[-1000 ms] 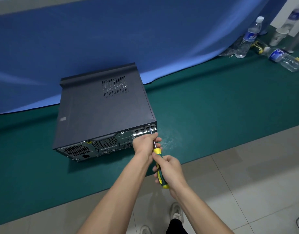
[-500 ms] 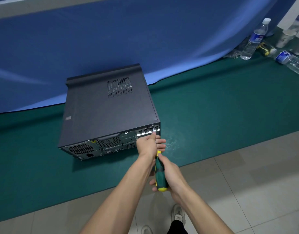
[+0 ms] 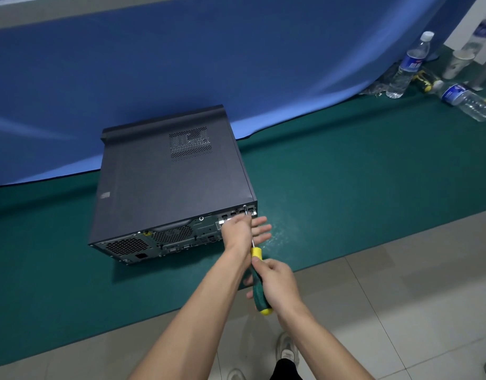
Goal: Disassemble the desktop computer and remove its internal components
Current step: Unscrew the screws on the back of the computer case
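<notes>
Dark grey computer case point(image 3: 165, 185), green-and-yellow screwdriver point(image 3: 259, 283), green mat point(image 3: 346, 174), blue backdrop point(image 3: 181, 72)

Matt dark metal computer case point(image 3: 167, 185) on a smooth green mat point(image 3: 346, 187).
Behind the case hangs blue cloth point(image 3: 181, 64); the screwdriver point(image 3: 259, 281) at its rear has a glossy plastic handle.

No text readable — labels blurred.
</notes>
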The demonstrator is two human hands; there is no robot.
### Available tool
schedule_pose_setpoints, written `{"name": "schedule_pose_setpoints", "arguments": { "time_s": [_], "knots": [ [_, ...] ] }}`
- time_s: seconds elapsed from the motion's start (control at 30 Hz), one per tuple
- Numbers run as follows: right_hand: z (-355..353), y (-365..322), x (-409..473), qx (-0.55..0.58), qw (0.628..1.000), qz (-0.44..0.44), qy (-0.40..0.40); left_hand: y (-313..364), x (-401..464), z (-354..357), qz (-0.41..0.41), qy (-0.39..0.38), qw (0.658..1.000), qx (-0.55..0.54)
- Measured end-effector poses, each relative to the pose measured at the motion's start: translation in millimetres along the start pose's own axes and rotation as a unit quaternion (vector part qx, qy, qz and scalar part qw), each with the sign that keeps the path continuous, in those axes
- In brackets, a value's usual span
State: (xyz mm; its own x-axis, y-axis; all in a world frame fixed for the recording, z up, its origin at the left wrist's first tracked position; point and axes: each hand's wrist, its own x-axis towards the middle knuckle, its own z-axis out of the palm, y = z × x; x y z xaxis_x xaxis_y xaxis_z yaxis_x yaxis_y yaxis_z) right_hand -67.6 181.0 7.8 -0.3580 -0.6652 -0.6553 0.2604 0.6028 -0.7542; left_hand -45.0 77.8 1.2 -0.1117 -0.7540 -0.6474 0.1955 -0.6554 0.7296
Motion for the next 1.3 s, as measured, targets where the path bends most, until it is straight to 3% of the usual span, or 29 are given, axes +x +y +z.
{"name": "schedule_pose_setpoints", "arguments": {
  "time_s": [0.1, 0.23, 0.4, 0.67, 0.8, 0.93, 1.0, 1.03, 1.1, 1.17, 1.3],
  "knots": [
    [0.7, 2.7, 1.5, -0.120, 0.988, -0.033, 0.087, 8.6, 6.9, 6.7, 0.006, 0.031, 0.998, -0.052],
    [-4.8, -3.5, 0.9, -0.316, 0.943, -0.048, 0.098, 12.8, 8.4, 10.4, -0.030, 0.046, 0.994, -0.097],
    [-14.3, -7.1, -1.5, -0.397, 0.905, -0.099, 0.115, 11.1, 14.1, 17.0, -0.046, 0.081, 0.987, -0.129],
    [-32.0, -10.3, 6.8, -0.442, 0.873, -0.138, 0.153, 10.4, 13.9, 8.8, -0.065, 0.016, 0.980, -0.188],
    [-37.7, -21.6, 10.7, -0.368, 0.919, -0.080, 0.118, 18.3, 7.3, -2.3, -0.004, 0.012, 0.993, -0.113],
    [-31.3, -43.0, 9.8, -0.249, 0.962, -0.089, 0.068, 41.0, -1.8, -26.1, 0.122, -0.030, 0.984, 0.124],
    [-24.5, -59.1, 6.9, -0.183, 0.973, -0.127, 0.055, 56.5, -12.5, -35.7, 0.206, -0.084, 0.939, 0.262],
    [-20.8, -68.6, 5.4, -0.146, 0.977, -0.146, 0.047, 64.7, -18.5, -38.7, 0.260, -0.108, 0.895, 0.347],
    [-13.9, -88.8, 2.2, -0.079, 0.981, -0.176, 0.031, 80.5, -29.7, -41.7, 0.368, -0.135, 0.771, 0.502],
    [-8.8, -106.0, 0.9, -0.032, 0.980, -0.196, 0.018, 96.7, -36.0, -42.8, 0.439, -0.139, 0.674, 0.578],
    [-7.4, -127.1, 10.0, -0.008, 0.978, -0.210, -0.003, 120.1, -28.6, -38.6, 0.517, -0.128, 0.576, 0.620]
  ]
}}
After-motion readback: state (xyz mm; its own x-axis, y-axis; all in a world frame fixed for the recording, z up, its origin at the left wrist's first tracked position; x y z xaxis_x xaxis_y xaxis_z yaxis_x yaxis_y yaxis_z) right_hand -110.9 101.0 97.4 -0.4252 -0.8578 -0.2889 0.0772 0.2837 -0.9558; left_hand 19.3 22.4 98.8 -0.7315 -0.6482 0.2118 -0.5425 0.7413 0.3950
